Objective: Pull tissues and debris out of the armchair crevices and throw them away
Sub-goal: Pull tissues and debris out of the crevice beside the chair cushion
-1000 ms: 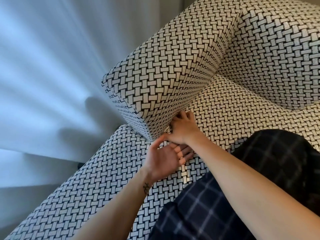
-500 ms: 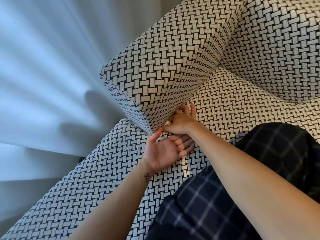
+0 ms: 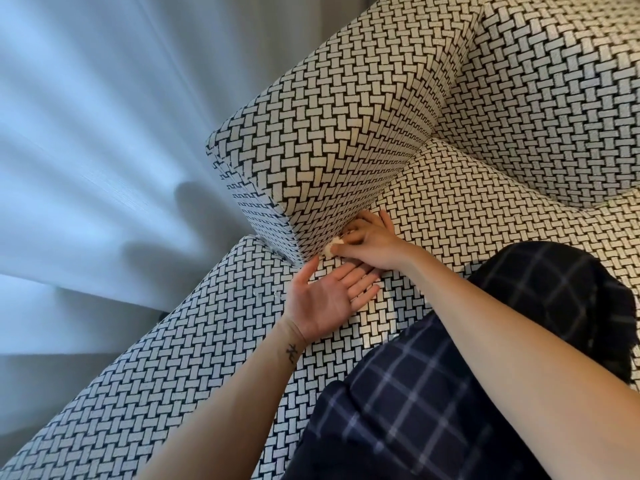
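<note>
Now, left to right: pale curtain [image 3: 104,150] fills the left of the frame, the woven armchair [image 3: 519,98] fills the centre and right, and a plaid-clad lap [image 3: 433,393] sits at lower right.

Left hand [image 3: 322,299], lower centre, lies palm up and spread on the seat just below the armrest corner; it holds nothing and looks ready to catch.

Just right of it and above, the right hand [image 3: 372,245] is at the crevice where the armrest [image 3: 329,133] meets the seat [image 3: 467,209]. Thumb and forefinger pinch a small pale scrap [image 3: 333,245], tissue or debris, I cannot tell which. The scrap is at the mouth of the crevice, against the armrest side; whether it is fully free is not clear.

Step, as I judge it: pulling a piece out of the crevice. Next move likely calls for lifting the scrap clear without tearing it, then dropping it into the open palm or a bin; no bin is in view.

Counts: hands two, scraps one visible, armchair one, armrest one in view, curtain one.
</note>
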Tool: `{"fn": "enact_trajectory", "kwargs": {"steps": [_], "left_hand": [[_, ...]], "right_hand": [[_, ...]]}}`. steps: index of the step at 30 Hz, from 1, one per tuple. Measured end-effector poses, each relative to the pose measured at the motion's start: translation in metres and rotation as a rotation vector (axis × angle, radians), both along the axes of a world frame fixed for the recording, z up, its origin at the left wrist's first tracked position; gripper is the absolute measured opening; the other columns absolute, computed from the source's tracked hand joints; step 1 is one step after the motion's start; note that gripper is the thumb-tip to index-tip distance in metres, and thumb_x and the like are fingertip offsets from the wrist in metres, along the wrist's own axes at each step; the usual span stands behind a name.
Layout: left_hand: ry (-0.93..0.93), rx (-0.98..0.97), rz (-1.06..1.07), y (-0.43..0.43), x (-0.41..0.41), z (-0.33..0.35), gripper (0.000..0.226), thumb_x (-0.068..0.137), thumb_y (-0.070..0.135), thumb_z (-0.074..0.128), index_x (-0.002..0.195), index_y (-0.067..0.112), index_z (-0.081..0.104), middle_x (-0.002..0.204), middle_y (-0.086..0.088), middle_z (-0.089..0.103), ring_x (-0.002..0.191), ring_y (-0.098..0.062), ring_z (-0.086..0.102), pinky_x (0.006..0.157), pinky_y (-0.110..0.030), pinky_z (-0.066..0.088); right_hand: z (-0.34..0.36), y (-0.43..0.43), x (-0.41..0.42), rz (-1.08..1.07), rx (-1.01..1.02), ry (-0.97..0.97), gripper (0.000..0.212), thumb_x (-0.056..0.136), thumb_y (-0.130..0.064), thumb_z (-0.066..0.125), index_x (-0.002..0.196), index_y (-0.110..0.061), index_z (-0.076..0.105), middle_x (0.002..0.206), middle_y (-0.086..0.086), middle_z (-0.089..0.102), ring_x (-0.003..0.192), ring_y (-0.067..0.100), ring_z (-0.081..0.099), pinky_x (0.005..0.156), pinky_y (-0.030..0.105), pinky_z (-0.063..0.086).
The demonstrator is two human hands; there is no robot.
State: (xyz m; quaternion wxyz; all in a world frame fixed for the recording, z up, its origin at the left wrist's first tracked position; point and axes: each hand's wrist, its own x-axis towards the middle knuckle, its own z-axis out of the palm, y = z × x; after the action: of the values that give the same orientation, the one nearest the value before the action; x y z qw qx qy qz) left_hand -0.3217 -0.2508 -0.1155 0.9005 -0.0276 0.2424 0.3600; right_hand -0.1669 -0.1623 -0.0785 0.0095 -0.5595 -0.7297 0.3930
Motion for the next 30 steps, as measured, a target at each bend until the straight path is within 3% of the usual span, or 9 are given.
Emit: {"fn": "enact_trajectory", "kwargs": {"steps": [4,8,12,14,16,20,22,24,30], "left_hand": [[0.022,-0.001,0.010,-0.001,0.001,0.002,0.077,0.103,0.054,0.039,0.159,0.003,0.022,0.164,-0.022,0.026,0.152,-0.037,0.026,0.127,-0.052,0.012],[0.034,0.006,0.015,-0.002,0.000,0.004,0.073,0.104,0.051,0.042,0.160,0.009,0.022,0.164,-0.018,0.026,0.152,-0.034,0.026,0.126,-0.051,0.015],[0.098,0.050,-0.002,-0.003,-0.001,0.005,0.064,0.108,0.039,0.036,0.159,0.002,0.022,0.150,-0.025,0.043,0.141,-0.036,0.041,0.125,-0.046,0.022],[0.127,0.036,0.005,-0.004,-0.002,0.006,0.056,0.109,0.025,0.038,0.159,0.003,0.023,0.149,-0.022,0.046,0.138,-0.034,0.046,0.122,-0.043,0.029],[0.134,0.012,0.030,-0.006,-0.007,0.007,0.051,0.107,0.015,0.042,0.156,0.003,0.032,0.149,-0.021,0.049,0.136,-0.031,0.050,0.120,-0.042,0.033],[0.173,-0.029,0.045,-0.009,-0.024,0.009,0.040,0.106,0.008,0.040,0.143,-0.004,0.049,0.141,-0.022,0.054,0.131,-0.030,0.052,0.118,-0.041,0.038],[0.181,-0.016,0.027,-0.013,-0.033,0.010,0.043,0.106,0.014,0.041,0.144,-0.006,0.046,0.142,-0.025,0.051,0.134,-0.034,0.050,0.119,-0.043,0.037],[0.183,0.021,0.003,-0.017,-0.040,0.009,0.052,0.107,0.025,0.042,0.149,-0.006,0.038,0.147,-0.027,0.046,0.136,-0.037,0.048,0.120,-0.046,0.035],[0.158,-0.007,-0.038,-0.014,-0.042,0.006,0.067,0.107,0.042,0.039,0.155,-0.004,0.028,0.153,-0.028,0.040,0.141,-0.040,0.041,0.125,-0.049,0.022]], "right_hand": [[0.004,-0.011,0.010,-0.022,-0.048,0.095,0.029,0.091,-0.061,0.060,0.104,-0.039,0.075,0.155,-0.021,0.038,0.153,0.002,-0.004,0.121,0.040,-0.019],[0.015,-0.023,0.011,0.009,-0.110,0.102,0.014,0.090,-0.053,0.064,0.087,-0.043,0.073,0.161,-0.021,0.027,0.153,0.005,-0.009,0.120,0.040,-0.017],[0.016,-0.040,0.005,0.126,-0.030,-0.038,0.031,0.086,-0.055,0.066,0.073,-0.027,0.071,0.164,-0.019,0.021,0.153,0.011,-0.007,0.119,0.045,-0.015],[0.015,-0.043,0.001,0.111,0.084,-0.059,0.039,0.082,-0.057,0.069,0.070,-0.020,0.065,0.161,-0.019,0.029,0.153,0.014,0.002,0.120,0.044,-0.006],[0.016,-0.042,0.001,0.065,0.100,-0.029,0.038,0.079,-0.059,0.070,0.071,-0.024,0.060,0.155,-0.021,0.037,0.151,0.015,0.010,0.119,0.043,0.003],[0.019,-0.034,0.002,-0.078,0.044,0.041,0.026,0.087,-0.059,0.062,0.098,-0.036,0.062,0.154,-0.015,0.041,0.149,0.017,0.019,0.119,0.046,0.011],[0.017,-0.030,-0.002,-0.005,0.094,-0.059,0.041,0.093,-0.059,0.053,0.128,-0.037,0.059,0.158,-0.010,0.037,0.150,0.018,0.018,0.120,0.046,0.009],[0.012,-0.024,-0.011,0.122,0.164,-0.199,0.057,0.095,-0.063,0.044,0.144,-0.034,0.050,0.161,-0.006,0.032,0.151,0.018,0.013,0.120,0.049,0.007],[-0.002,-0.015,-0.036,0.125,0.149,-0.422,0.059,0.092,-0.073,0.035,0.136,-0.041,0.058,0.158,0.008,0.021,0.149,0.033,0.004,0.120,0.060,-0.004]]}}
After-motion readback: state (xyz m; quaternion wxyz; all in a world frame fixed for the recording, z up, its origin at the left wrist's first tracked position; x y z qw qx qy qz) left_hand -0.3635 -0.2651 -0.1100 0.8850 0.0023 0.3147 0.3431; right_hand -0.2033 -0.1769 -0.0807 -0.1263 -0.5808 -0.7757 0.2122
